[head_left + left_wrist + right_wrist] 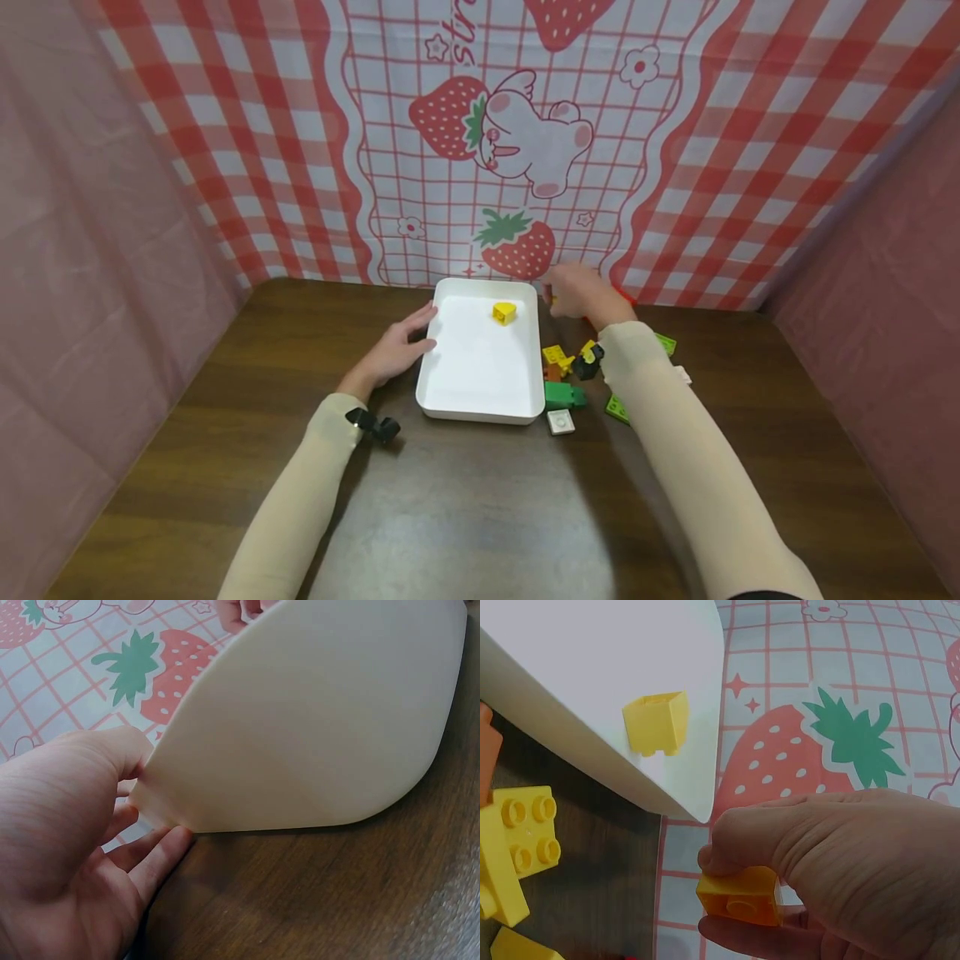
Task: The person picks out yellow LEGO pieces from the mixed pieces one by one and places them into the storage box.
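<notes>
A white tray (480, 367) lies on the table with one yellow block (504, 313) in its far right part. At the tray's left side, my left hand (393, 350) holds the wall, with the thumb at the rim and fingertips against the outer side. Beyond the tray's far right corner, my right hand (581, 292) pinches a yellow-orange toy building block (739, 896) between thumb and fingers. The hollow underside of that block shows in the right wrist view. From the head view, the hand hides most of it.
Right of the tray lie yellow bricks (553, 356), a green brick (558, 395), a white piece (560, 422) and lime-green plates (618, 409). My right forearm partly covers this group. A checked strawberry cloth (517, 250) hangs along the table's back edge.
</notes>
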`<state>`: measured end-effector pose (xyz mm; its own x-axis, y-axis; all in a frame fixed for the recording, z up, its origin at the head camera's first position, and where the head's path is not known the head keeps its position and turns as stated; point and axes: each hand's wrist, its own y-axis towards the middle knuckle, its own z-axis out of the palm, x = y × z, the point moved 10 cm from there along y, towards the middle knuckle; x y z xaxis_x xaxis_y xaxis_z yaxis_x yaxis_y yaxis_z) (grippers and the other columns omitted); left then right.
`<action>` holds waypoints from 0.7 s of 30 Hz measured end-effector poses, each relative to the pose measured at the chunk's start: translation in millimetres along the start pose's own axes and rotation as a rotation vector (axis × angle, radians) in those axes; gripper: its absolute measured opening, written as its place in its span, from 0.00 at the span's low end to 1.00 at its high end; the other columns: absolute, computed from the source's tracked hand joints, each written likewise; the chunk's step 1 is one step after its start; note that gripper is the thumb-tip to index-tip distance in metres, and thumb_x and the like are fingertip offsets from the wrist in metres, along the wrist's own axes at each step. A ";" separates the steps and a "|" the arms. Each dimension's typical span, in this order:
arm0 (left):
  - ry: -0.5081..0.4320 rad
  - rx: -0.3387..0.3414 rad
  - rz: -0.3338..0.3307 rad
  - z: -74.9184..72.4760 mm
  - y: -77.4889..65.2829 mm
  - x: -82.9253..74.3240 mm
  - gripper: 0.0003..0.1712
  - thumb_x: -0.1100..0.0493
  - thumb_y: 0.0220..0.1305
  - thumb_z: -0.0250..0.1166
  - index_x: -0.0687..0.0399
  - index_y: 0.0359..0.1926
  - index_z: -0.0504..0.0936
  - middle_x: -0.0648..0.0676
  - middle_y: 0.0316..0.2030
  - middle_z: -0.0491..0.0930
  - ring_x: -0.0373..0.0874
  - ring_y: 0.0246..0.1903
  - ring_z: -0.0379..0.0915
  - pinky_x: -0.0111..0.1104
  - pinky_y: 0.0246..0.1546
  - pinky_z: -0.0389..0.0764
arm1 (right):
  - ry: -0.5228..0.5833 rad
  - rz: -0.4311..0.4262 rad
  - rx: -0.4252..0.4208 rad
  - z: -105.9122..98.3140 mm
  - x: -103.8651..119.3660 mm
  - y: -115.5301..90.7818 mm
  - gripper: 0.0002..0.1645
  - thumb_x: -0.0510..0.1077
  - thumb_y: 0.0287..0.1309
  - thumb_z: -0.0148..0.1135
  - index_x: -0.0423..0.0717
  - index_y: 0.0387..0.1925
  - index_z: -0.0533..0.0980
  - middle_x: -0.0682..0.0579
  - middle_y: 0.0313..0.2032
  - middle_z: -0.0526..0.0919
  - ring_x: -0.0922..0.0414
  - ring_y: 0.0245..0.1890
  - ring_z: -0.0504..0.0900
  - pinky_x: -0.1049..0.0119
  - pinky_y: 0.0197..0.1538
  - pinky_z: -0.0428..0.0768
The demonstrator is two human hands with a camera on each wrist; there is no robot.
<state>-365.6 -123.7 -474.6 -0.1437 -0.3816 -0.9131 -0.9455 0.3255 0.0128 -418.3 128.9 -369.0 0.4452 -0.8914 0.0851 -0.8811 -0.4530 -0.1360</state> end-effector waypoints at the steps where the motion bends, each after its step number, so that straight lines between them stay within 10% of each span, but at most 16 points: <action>1: 0.000 -0.001 0.000 0.1 0.1 -0.1 0.40 0.64 0.84 0.60 0.59 0.89 0.58 0.57 0.93 0.49 0.60 0.94 0.40 0.58 0.93 0.49 | 0.003 -0.010 -0.008 0.3 1.2 0.9 0.09 0.37 0.67 0.78 0.44 0.46 0.86 0.44 0.48 0.89 0.46 0.46 0.82 0.55 0.51 0.92; 21: 0.001 0.004 0.007 1.0 -1.2 -2.5 0.39 0.64 0.84 0.59 0.61 0.89 0.57 0.59 0.93 0.48 0.61 0.93 0.40 0.60 0.92 0.49 | 0.010 0.036 0.049 9.6 13.1 11.2 0.08 0.35 0.68 0.75 0.43 0.47 0.88 0.44 0.48 0.91 0.46 0.47 0.83 0.55 0.56 0.91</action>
<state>-363.8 -122.3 -472.8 -0.1511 -0.3800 -0.9125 -0.9433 0.3314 0.0182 -420.8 112.1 -378.9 0.4119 -0.9068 0.0892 -0.8872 -0.4215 -0.1877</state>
